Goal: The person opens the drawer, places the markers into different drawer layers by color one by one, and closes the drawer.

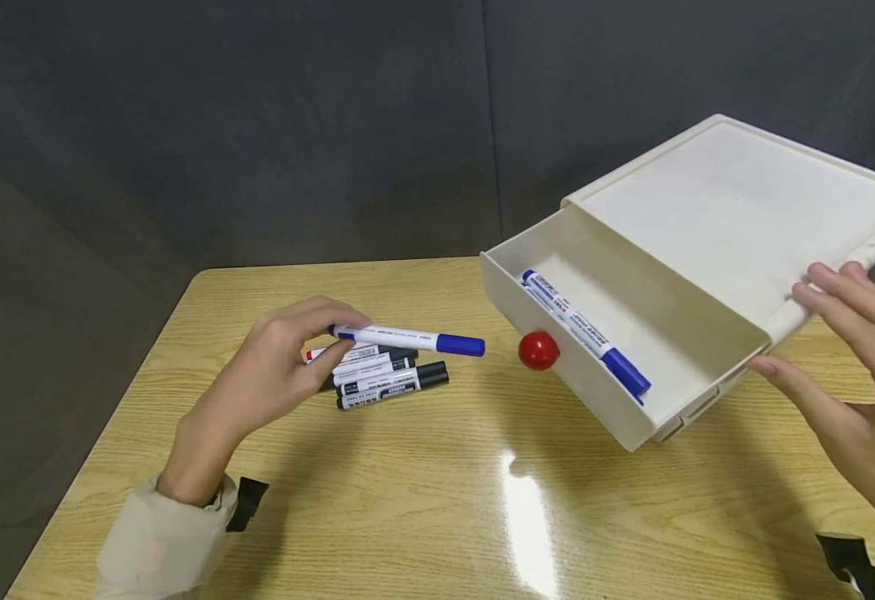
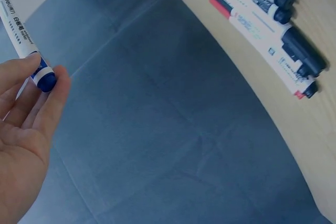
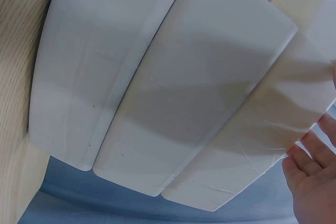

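My left hand [image 1: 276, 367] pinches a white whiteboard marker with a blue cap [image 1: 415, 337] near its rear end, between thumb and fingers. The marker is raised over the table, its cap pointing right toward an open drawer [image 1: 655, 312]. In the left wrist view, the blue end of the held marker [image 2: 21, 32] sits between thumb and fingertips. Inside the drawer, a blue-capped marker [image 1: 580, 321] lies along the front wall. My right hand [image 1: 865, 375] has its fingers extended, with fingertips at the near edge of the white drawer box [image 1: 737, 200].
Several markers [image 1: 381, 383], mostly black-capped, lie in a pile on the wooden table [image 1: 407, 500] beneath my left hand. A round red knob [image 1: 538, 350] sticks out from the drawer front. In the right wrist view, the box's side panels [image 3: 178, 77] fill the middle. Dark cloth [image 1: 332, 133] hangs behind.
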The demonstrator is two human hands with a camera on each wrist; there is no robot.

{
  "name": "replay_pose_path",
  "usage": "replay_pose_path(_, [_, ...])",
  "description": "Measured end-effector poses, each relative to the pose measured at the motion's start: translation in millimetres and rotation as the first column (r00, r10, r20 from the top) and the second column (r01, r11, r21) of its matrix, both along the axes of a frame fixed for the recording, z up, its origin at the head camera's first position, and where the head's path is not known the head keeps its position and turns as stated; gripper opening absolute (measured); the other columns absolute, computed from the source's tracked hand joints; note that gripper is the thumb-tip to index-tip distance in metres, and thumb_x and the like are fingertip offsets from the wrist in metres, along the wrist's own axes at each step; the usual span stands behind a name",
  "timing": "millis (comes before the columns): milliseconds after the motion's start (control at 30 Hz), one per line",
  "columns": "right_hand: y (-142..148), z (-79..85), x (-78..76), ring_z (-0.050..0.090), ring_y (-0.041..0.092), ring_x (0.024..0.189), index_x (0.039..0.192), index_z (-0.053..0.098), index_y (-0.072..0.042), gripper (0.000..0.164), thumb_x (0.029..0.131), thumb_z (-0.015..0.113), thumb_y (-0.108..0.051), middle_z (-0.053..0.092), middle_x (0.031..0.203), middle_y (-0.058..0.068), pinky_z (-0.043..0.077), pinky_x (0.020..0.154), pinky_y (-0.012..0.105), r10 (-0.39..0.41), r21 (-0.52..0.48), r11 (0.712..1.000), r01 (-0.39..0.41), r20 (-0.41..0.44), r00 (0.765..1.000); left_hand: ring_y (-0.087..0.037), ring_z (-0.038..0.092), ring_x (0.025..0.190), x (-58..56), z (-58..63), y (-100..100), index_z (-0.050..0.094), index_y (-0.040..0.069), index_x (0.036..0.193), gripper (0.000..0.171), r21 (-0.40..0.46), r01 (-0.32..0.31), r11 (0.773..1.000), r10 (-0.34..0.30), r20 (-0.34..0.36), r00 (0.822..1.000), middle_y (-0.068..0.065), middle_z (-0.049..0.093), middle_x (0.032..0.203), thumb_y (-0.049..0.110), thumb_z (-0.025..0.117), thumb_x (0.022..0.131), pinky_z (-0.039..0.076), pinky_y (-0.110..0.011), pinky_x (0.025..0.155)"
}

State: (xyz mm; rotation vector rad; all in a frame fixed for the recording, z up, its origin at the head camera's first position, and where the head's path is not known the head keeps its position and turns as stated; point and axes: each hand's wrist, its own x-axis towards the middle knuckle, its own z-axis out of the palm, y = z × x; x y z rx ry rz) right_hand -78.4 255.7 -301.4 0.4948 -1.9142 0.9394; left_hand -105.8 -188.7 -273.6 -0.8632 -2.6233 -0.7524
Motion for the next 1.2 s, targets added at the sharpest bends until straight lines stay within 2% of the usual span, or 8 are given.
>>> replay_pose_path(300, [0, -0.8, 0.5, 0.051, 0.011, 0.135, 0.110, 0.064, 0.019, 0.083, 0.085, 0.065, -0.060, 0.064, 0.132, 0.006, 0.036, 0.119, 0.034, -0.013, 0.019, 1.000, 0.013, 0.022, 1.000, -0.018, 0.070, 0.096, -1.9, 12.9, 6, 0.073, 0.004, 0.108, 0.027, 0.012, 0.005, 1.000, -0.005, -0.008, 1.000, -0.006, 0.074, 0.108, -0.006, 0.074, 0.083, 0.058, -0.036, 0.079])
replay_pose_path(633, [0, -0.9, -0.4, 0.052, 0.011, 0.134, 0.109, 0.064, 0.019, 0.083, 0.085, 0.065, -0.060, 0.065, 0.131, 0.010, 0.036, 0.119, 0.035, -0.009, 0.005, 1.000, 0.009, 0.006, 1.000, -0.018, 0.070, 0.097, -6.7, 26.3, 13, 0.074, 0.004, 0.107, 0.027, 0.020, 0.026, 0.999, -0.025, -0.057, 0.998, -0.006, 0.075, 0.108, -0.006, 0.074, 0.083, 0.059, -0.038, 0.082])
replay_pose_path(967, [-1, -0.4, 0.0, 0.052, 0.011, 0.134, 0.109, 0.064, 0.019, 0.083, 0.085, 0.065, -0.060, 0.065, 0.131, 0.010, 0.036, 0.119, 0.035, -0.009, 0.010, 1.000, 0.009, 0.009, 1.000, -0.011, 0.066, 0.088, -9.8, 35.7, 24, 0.074, 0.006, 0.107, 0.027, 0.034, 0.048, 0.998, -0.045, -0.092, 0.995, -0.003, 0.074, 0.106, -0.006, 0.075, 0.083, 0.048, -0.021, 0.070])
replay_pose_path(1200, [1, -1.9, 0.0, 0.051, 0.011, 0.135, 0.109, 0.065, 0.019, 0.084, 0.085, 0.065, -0.061, 0.065, 0.131, 0.012, 0.036, 0.119, 0.034, -0.019, 0.023, 1.000, 0.019, 0.017, 1.000, -0.013, 0.067, 0.090, -13.2, 42.0, 35, 0.074, 0.004, 0.106, 0.026, 0.050, 0.083, 0.995, -0.077, -0.101, 0.992, -0.004, 0.074, 0.104, -0.006, 0.075, 0.082, 0.057, -0.029, 0.078])
